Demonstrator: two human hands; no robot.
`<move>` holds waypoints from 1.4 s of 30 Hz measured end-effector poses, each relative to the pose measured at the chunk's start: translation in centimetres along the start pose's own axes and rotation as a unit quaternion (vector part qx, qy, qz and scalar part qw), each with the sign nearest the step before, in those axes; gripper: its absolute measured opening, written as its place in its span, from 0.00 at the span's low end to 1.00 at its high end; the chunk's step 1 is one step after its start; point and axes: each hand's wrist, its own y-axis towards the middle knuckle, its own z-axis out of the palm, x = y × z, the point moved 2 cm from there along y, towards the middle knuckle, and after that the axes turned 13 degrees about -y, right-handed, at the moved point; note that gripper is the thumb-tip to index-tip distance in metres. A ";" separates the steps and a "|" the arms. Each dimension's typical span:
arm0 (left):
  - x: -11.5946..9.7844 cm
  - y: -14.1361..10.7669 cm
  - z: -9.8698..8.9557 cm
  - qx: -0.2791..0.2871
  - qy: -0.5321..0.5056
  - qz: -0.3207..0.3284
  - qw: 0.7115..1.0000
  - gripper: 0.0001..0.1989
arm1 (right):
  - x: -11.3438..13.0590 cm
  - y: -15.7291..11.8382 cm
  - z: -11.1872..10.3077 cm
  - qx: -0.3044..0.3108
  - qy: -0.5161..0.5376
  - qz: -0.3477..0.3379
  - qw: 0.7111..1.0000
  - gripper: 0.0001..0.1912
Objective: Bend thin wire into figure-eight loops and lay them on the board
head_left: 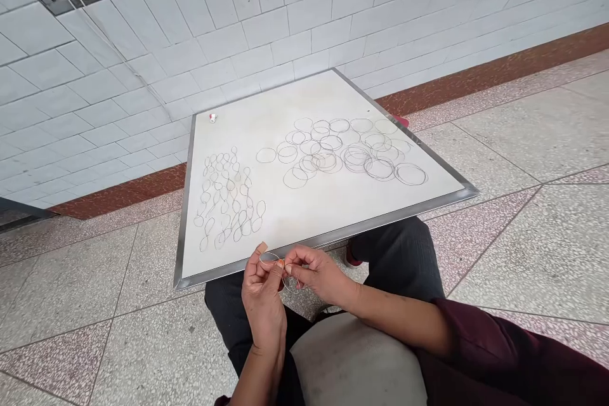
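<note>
My left hand and my right hand are raised just over the front metal edge of a white board, resting across my lap. Between their fingertips they pinch a thin wire loop. A small orange piece shows at the pinch, and a tan bandage covers a left fingertip. Many large wire rings lie overlapping on the board's right part. Smaller figure-eight wire loops lie on its left part. A tiny red-and-white object sits near the far left corner.
The board's far side stands close to a white tiled wall with a reddish-brown skirting. Speckled stone floor tiles surround it. My dark trousers and a pale grey rounded object lie below my hands.
</note>
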 end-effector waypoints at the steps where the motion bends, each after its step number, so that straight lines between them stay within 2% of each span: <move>1: 0.0 0.0 0.1 0.000 -0.002 -0.004 1.000 0.27 | -0.1 -0.1 0.0 -0.002 0.005 0.004 1.000 0.08; 8: -0.7 0.0 0.6 0.009 0.031 0.018 0.999 0.28 | 0.4 -0.8 -0.1 -0.019 -0.018 -0.014 1.000 0.09; 12: -1.0 -0.1 0.4 0.015 0.049 0.013 0.999 0.29 | 0.8 -1.1 -0.2 -0.028 -0.044 -0.037 0.998 0.06; 18: -1.0 -0.3 0.3 0.021 0.055 0.026 0.998 0.27 | 0.4 -1.1 -0.2 -0.043 -0.067 -0.032 0.996 0.03; 22: -0.5 -0.1 0.2 0.010 0.048 0.034 0.998 0.26 | 0.0 -0.9 0.3 -0.026 -0.071 -0.031 0.997 0.07; 25: -0.1 0.2 -0.3 -0.004 0.034 0.028 0.999 0.27 | -0.7 -0.7 0.8 0.009 -0.059 -0.028 0.998 0.11; 28: 0.0 0.6 -0.8 0.014 0.020 0.004 1.000 0.28 | -1.4 -0.4 1.1 0.040 -0.042 -0.030 0.998 0.13; 33: -0.7 0.9 -1.3 0.055 0.045 -0.027 0.997 0.29 | -1.5 -0.4 0.9 0.053 -0.154 -0.065 0.984 0.06; 37: -0.8 1.0 -1.5 0.057 0.078 -0.007 0.995 0.26 | -1.4 -0.6 1.1 0.045 -0.249 -0.067 0.965 0.10; 42: -0.5 0.7 -1.2 0.034 0.070 0.013 0.997 0.26 | -1.5 -0.4 1.6 0.025 -0.257 -0.069 0.964 0.14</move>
